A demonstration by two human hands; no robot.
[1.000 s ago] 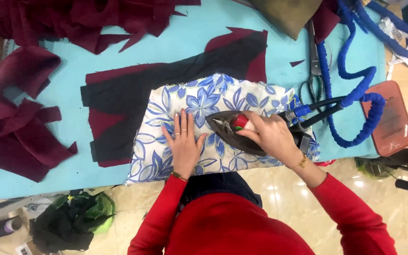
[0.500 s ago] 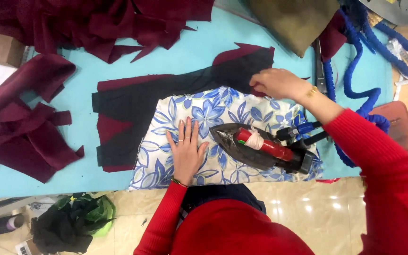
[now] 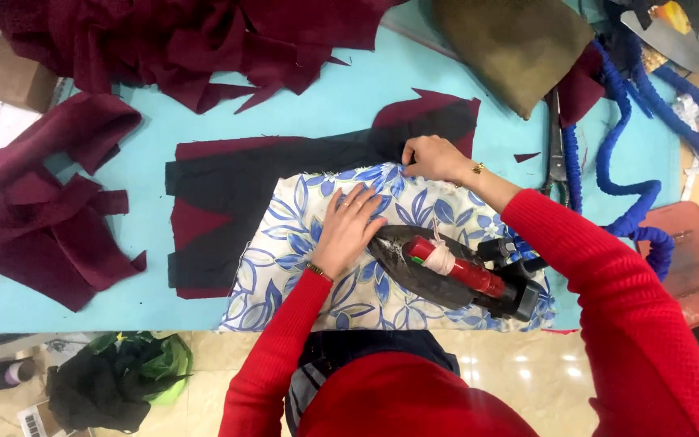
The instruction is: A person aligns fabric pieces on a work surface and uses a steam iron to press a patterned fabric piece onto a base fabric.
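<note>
Flat and open, left hand [image 3: 349, 229] pressed blue floral cloth [image 3: 285, 251] at table centre; iron [image 3: 446, 271] rested at its 3 o'clock. Right hand [image 3: 433, 158] pinched the cloth's edge at 12 o'clock over black fabric [image 3: 244, 182]. Best tug gently, keeping palm down.

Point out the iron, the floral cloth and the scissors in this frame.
iron [image 3: 446, 271]: head view, on the red handle.
floral cloth [image 3: 285, 243]: head view, on its bare left part, beside the left hand.
scissors [image 3: 557, 158]: head view, on the blades, right of the right hand.
</note>
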